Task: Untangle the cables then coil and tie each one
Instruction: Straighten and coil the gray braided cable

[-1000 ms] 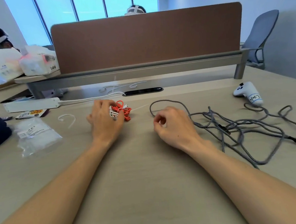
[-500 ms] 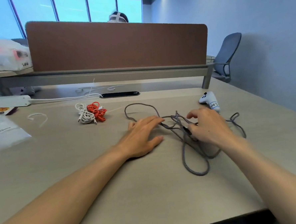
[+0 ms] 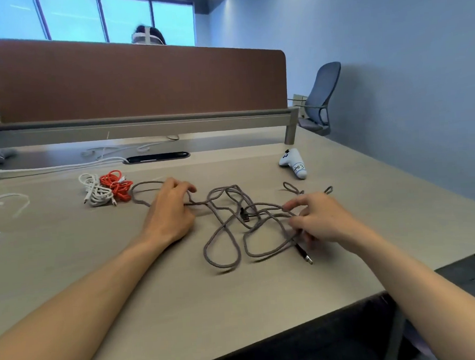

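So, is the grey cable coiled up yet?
No, the grey cable lies in loose tangled loops across the table, unlike the white bundle and orange bundle beside it.

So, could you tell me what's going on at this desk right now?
A person is sorting out a tangled grey cable that sprawls in loops across the desk. The left hand holds a strand near the left loop. The right hand grips strands on the right, close to the plug. A white cable and an orange cable lie bundled side by side further left. A white controller sits apart.
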The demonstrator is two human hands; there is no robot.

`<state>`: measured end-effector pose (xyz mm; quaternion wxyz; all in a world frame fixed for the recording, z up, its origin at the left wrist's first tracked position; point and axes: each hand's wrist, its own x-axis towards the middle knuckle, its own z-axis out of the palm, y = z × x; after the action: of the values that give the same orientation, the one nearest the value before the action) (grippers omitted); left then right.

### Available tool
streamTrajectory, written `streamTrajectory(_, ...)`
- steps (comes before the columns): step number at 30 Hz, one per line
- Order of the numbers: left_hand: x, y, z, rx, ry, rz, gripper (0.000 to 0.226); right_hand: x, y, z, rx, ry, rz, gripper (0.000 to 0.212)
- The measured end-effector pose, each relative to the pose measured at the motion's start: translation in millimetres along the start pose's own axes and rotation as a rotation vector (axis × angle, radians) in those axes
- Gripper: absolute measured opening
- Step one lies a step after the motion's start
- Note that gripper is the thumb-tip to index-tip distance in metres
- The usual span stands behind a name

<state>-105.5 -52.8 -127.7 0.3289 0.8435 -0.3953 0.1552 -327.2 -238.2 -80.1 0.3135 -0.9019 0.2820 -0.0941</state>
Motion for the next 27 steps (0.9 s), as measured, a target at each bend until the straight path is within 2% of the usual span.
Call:
streamTrajectory(1, -1.3, 3.4, -2.9, -0.045, 0.038, 0.057, 0.045, -0.7, -0.5, 0.5, 0.014, 0.005, 0.01, 0.024)
streamTrajectory(3, -4.9, 8.1, -8.3, -0.135, 0.021, 0.221, 0.045, 1.4, -2.5, -1.5, -0.127, 0.066, -0.002, 0.023)
streamTrajectory(6, -13.7, 15.6, -9.1, -0.196, -0.265, 0.358, 0.048, 4.9, -11.5, -5.6, -0.279, 0.225, -0.083, 0.025)
streamTrajectory(8, -15.2, 16.9, -2.9, -0.077, -0.365, 0.359, 0.044, 9.2, -21.5, -5.4, -0.259, 0.237, -0.155, 0.022)
streamTrajectory(11, -12.8, 15.1, -0.5, 0.001, -0.271, 0.303, 0.04, 21.8, -34.3, 0.1, -0.318, 0.15, -0.19, 0.022)
streamTrajectory(15, -10.8, 13.7, -0.4, 0.089, -0.157, 0.168, 0.018, 36.7, -39.5, 2.8, -0.494, -0.008, -0.079, 0.022)
streamTrajectory(19, -9.8, 11.0, -2.7, 0.168, -0.066, 0.089, 0.016, 34.7, -40.5, 0.6, -0.361, -0.161, -0.051, 0.012)
streamTrajectory(22, -9.0, 7.6, -4.7, 0.195, 0.008, 0.09, 0.007, 30.7, -41.6, 4.7, -0.11, -0.202, -0.048, 0.012)
streamTrajectory(25, -8.9, 12.9, -11.4, 0.083, 0.208, 0.164, 0.004, 26.5, -45.2, 10.6, 0.196, -0.259, -0.001, 0.012)
streamTrajectory(27, -11.3, 22.3, -19.2, -0.144, 0.201, 0.257, 0.003, 26.5, -47.1, 15.4, 0.304, -0.284, 0.024, 0.014)
